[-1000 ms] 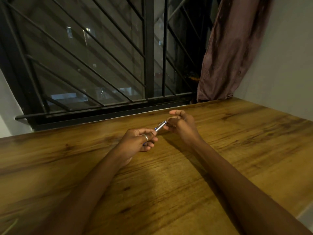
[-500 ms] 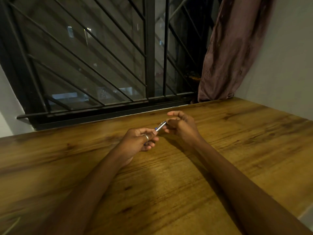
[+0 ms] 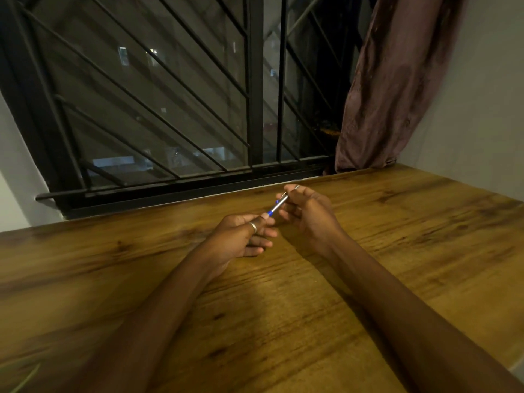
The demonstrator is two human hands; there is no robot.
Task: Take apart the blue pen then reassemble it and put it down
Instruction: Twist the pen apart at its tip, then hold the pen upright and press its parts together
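Note:
A slim pen (image 3: pixel 278 205) with a silver barrel and blue bands is held just above the wooden table (image 3: pixel 397 236), slanting up to the right. My left hand (image 3: pixel 241 236), a ring on its thumb, pinches the pen's lower end between thumb and fingers. My right hand (image 3: pixel 307 212) holds the pen's upper end in its fingertips, with the fingers curled around it. The tip and the top of the pen are hidden by my fingers. Both forearms stretch across the table towards the window.
A window with black metal bars (image 3: pixel 255 95) runs along the far edge of the table. A brownish curtain (image 3: pixel 394 89) hangs at the right end of the window. A pale wall (image 3: pixel 487 109) borders the table on the right.
My hands have drawn slightly apart, so more of the pen's barrel shows between them. My right hand's fingers have shifted on the upper end.

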